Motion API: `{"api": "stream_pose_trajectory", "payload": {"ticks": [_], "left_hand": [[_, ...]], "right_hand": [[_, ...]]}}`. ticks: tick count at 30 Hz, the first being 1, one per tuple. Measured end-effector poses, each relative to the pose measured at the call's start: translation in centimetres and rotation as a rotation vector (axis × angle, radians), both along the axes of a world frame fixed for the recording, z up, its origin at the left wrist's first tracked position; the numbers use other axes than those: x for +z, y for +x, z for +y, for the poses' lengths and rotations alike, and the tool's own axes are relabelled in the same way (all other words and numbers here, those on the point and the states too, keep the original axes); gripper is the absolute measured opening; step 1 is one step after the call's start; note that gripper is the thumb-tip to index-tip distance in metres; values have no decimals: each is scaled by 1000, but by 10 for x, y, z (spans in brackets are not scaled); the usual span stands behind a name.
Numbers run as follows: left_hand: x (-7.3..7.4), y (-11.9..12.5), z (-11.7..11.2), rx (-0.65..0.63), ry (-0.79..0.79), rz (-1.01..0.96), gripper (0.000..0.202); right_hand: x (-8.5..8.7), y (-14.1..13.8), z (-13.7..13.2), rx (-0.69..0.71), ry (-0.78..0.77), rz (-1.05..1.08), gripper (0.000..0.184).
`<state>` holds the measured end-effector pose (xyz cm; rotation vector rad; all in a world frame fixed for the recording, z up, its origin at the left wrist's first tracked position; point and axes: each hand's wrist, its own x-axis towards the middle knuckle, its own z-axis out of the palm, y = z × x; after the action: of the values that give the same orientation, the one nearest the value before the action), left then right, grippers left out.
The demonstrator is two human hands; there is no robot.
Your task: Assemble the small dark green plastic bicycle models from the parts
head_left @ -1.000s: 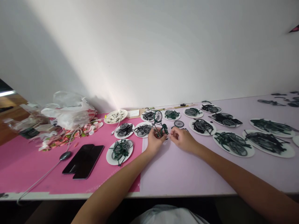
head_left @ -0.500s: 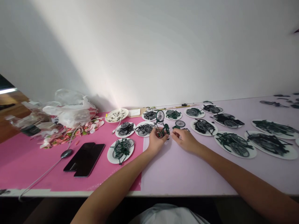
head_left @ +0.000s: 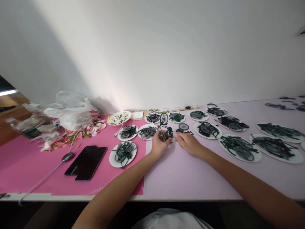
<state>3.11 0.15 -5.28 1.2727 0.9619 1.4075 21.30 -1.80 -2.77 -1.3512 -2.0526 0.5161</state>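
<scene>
Between the thumb and fingers of my left hand (head_left: 160, 144) is a small green model bicycle (head_left: 169, 132), with one spoked wheel standing up at its top. My right hand (head_left: 188, 142) is close beside it on the right, fingers pinched together. Whatever those fingertips hold, if anything, is too small to make out. Just behind my right hand, a loose grey wheel (head_left: 183, 126) and a small green part (head_left: 179, 130) lie on the table. A plate of dark bicycle parts (head_left: 140, 135) is left of my left hand.
Several more white plates of parts spread to the right, such as a plate with green frames (head_left: 222, 138). On the pink side are two phones (head_left: 91, 163), a mouse-like device (head_left: 68, 156) on a cable, a bowl of white pieces (head_left: 129, 117), petals (head_left: 59, 143) and plastic bags (head_left: 73, 111).
Both hands stay almost in place. The fingers of my right hand have shifted slightly beside the model bicycle, which is still in my left hand.
</scene>
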Motion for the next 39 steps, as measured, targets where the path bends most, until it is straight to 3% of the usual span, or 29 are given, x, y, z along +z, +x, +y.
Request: {"api": "stream_pose_trajectory", "payload": {"ticks": [5, 11, 17, 25, 33, 39], "left_hand": [[0, 1, 0, 1, -6, 12, 48], [-2, 0, 1, 13, 4, 37, 46], [-1, 0, 1, 6, -10, 32, 47], [-2, 0, 1, 28, 12, 60, 40], [-5, 0, 4, 12, 16, 54, 41], [-8, -1, 5, 22, 13, 58, 41]], "right_hand": [[-6, 2, 3, 0, 56, -1, 16], [-5, 2, 4, -15, 69, -47, 34], [0, 1, 3, 11, -59, 9, 44], [-9, 6, 6, 3, 84, 25, 17], [-10, 5, 10, 6, 22, -17, 39], [-8, 5, 7, 20, -11, 21, 35]]}}
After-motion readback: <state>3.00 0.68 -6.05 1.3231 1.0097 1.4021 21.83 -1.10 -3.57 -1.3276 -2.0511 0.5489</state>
